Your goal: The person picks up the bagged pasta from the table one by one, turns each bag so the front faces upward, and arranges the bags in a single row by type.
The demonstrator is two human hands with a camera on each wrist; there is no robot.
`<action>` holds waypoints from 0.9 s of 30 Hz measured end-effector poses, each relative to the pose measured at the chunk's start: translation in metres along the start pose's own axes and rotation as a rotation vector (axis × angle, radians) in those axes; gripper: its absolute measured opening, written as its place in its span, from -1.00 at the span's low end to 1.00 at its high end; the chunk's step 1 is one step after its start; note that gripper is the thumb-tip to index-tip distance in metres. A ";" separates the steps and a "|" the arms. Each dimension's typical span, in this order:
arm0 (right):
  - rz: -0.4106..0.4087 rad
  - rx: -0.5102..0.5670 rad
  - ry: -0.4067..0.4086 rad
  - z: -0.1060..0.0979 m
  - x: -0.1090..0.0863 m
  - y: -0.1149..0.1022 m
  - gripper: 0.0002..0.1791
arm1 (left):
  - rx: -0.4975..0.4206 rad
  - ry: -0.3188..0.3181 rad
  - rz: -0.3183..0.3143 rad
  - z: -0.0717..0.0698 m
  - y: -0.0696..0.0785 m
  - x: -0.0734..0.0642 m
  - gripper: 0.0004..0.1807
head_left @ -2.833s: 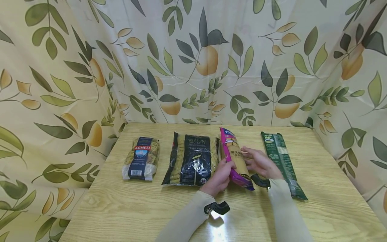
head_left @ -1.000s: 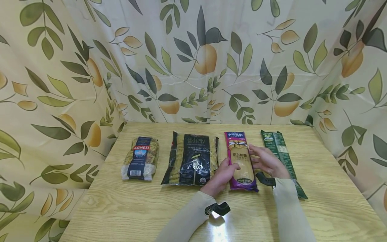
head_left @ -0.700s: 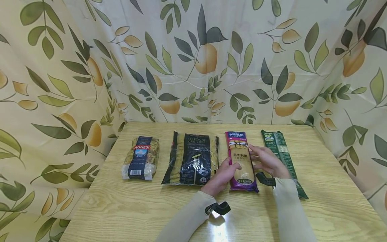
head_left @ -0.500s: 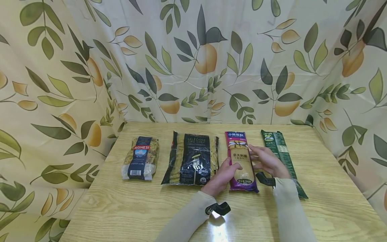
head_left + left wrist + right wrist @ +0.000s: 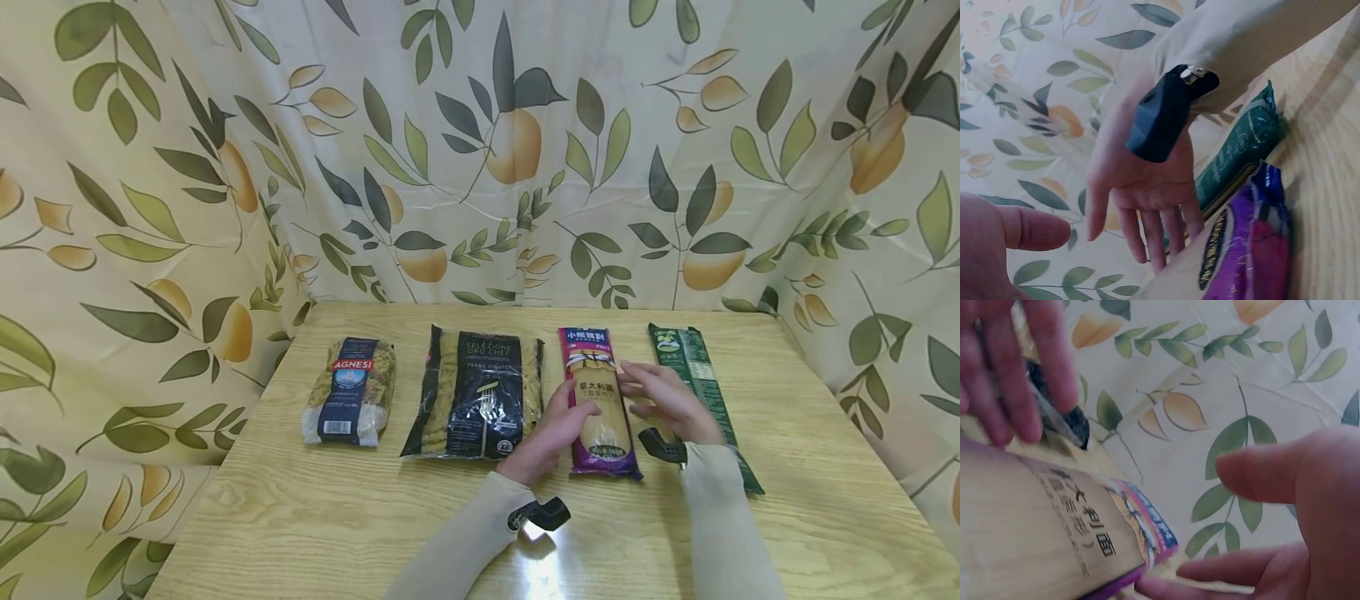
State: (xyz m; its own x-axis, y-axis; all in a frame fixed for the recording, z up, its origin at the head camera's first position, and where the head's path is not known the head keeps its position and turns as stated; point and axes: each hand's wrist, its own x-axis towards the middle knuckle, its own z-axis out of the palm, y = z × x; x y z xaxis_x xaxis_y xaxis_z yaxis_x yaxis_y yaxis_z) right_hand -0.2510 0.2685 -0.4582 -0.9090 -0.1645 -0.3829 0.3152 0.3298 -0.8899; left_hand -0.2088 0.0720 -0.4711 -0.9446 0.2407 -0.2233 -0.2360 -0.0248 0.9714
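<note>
A purple-and-pink pack of spaghetti [image 5: 602, 427] lies flat on the wooden table, its blue end pointing to the back. At its left edge is my left hand [image 5: 549, 432], fingers extended, with the thumb over the pack in the head view. My right hand [image 5: 666, 402] stands along the right edge, its fingers loosely straight. In the right wrist view, the left hand's fingers [image 5: 1013, 375] hang straight beside the spaghetti pack [image 5: 1054, 531], and the right thumb [image 5: 1260, 472] is off it. Straight right-hand fingers [image 5: 1154, 231] also show in the left wrist view.
Left of the spaghetti lies a black bag of penne [image 5: 486, 400], and further left an Agnesi pasta bag [image 5: 349, 392]. A long green pack [image 5: 693, 367] lies to the right, partly behind the right hand. A patterned curtain [image 5: 480, 167] borders the table's back and sides.
The spaghetti pack, earlier tilted between both hands, was laid down flat and straightened. Since half a second ago, my hands have loosened slightly from its sides.
</note>
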 end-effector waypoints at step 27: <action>-0.308 -0.196 0.361 -0.058 -0.068 -0.018 -0.23 | 0.051 -0.126 0.139 -0.001 0.034 -0.012 -0.42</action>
State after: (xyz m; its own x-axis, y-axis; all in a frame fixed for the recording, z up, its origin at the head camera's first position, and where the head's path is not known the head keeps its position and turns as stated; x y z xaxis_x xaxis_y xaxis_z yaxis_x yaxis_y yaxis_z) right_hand -0.2110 0.3276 -0.4021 -0.9988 0.0389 0.0302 -0.0073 0.4904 -0.8715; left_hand -0.2063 0.0674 -0.4352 -0.9306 0.3576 -0.0778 -0.0901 -0.0179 0.9958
